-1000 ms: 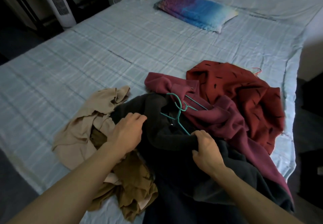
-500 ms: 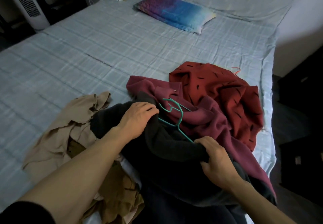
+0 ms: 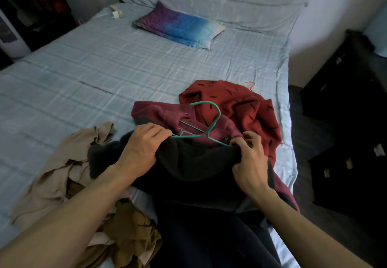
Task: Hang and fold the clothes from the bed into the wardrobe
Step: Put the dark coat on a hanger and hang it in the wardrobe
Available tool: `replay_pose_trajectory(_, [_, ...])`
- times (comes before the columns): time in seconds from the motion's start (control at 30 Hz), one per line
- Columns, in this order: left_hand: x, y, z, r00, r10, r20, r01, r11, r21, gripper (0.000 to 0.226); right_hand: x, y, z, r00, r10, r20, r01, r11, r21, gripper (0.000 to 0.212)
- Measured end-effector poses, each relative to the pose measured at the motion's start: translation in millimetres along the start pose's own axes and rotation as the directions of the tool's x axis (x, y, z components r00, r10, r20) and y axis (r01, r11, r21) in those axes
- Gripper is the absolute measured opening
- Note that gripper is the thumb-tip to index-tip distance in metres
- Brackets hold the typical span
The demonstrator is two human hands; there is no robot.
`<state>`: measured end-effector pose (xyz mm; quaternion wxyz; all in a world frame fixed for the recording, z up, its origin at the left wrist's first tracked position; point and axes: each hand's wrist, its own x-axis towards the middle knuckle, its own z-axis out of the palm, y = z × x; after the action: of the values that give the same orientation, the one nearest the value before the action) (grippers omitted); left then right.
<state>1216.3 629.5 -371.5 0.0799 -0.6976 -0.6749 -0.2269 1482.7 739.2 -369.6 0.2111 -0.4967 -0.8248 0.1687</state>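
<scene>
I had both hands clenched on the dark garment (image 3: 194,163) at the bed's (image 3: 104,75) near edge, left hand (image 3: 142,148) and right hand (image 3: 249,163) at either end of its collar; the green hanger (image 3: 206,127) lay crosswise just beyond, nearer my left

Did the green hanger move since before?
Yes. The green hanger lifted up; its hook now reaches the red patterned garment, where earlier it lay lower on the maroon garment.
</scene>
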Motion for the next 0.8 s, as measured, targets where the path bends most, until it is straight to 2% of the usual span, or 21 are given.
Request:
replay_pose_trajectory(0.07, [-2.7, 17.1, -19.1, 0.999, -0.004, -0.038, 0.005, 1.000, 0.016, 0.050, -5.9, -3.1, -13.9, 1.000, 0.000, 0.024, 0.000, 1.000, 0.018, 0.059])
replay_pose_trajectory(0.2, [-9.2, 53.3, -66.7, 0.998, 0.006, -0.068, -0.003, 0.999, 0.048, 0.045, -29.3, -9.4, -52.4, 0.995, -0.095, 0.026, 0.092, 0.990, 0.103, 0.063])
replay_pose_trajectory(0.47, [-6.9, 161.0, -166.4, 0.983, 0.077, -0.168, -0.059, 0.992, 0.110, 0.047, -92.5, -15.8, -183.4, 0.962, -0.203, -0.183, 0.239, 0.949, 0.207, 0.061])
replay_pose_trajectory(0.63, [5.8, 248.2, -223.8, 0.956, 0.137, -0.259, -0.106, 0.986, 0.128, 0.041, -137.8, -9.0, -277.2, 0.922, -0.223, -0.316, 0.292, 0.937, 0.190, 0.057])
replay_pose_trajectory(0.8, [12.8, 304.9, -277.2, 0.916, 0.223, -0.333, -0.172, 0.969, 0.176, 0.040, -172.0, -10.6, -353.8, 0.873, -0.244, -0.422, 0.331, 0.933, 0.145, 0.062])
